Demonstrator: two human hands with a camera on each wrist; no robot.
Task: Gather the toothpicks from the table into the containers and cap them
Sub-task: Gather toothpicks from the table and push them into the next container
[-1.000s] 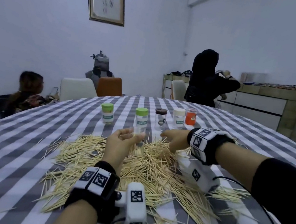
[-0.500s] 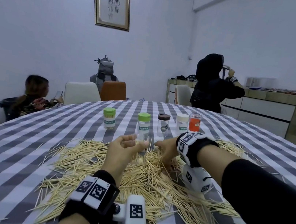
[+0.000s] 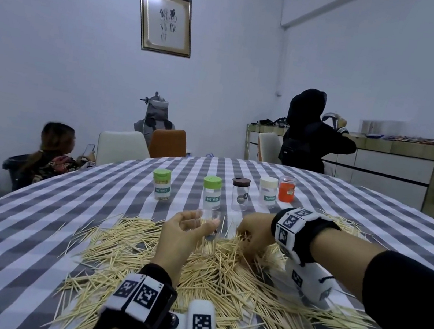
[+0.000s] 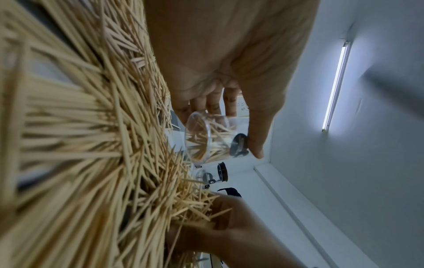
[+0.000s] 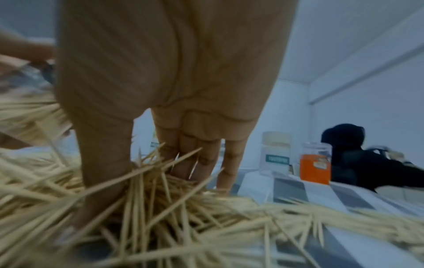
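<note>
Toothpicks (image 3: 222, 275) lie heaped across the lower centre of the frame on the striped surface (image 3: 32, 221), as the left hand (image 3: 186, 233) curls its fingers and thumb round a small clear jar (image 4: 206, 139) already holding some sticks, just above the pile. At centre right, the right hand (image 3: 253, 231) digs down into the heap, thumb and fingers closing on a bunch of sticks. Five capped containers (image 3: 211, 193) stand in a row behind the heap, at mid-frame.

The right hand (image 3: 252, 233) has dropped from above the toothpick pile (image 3: 222, 275) into it (fingers now buried among sticks).
</note>
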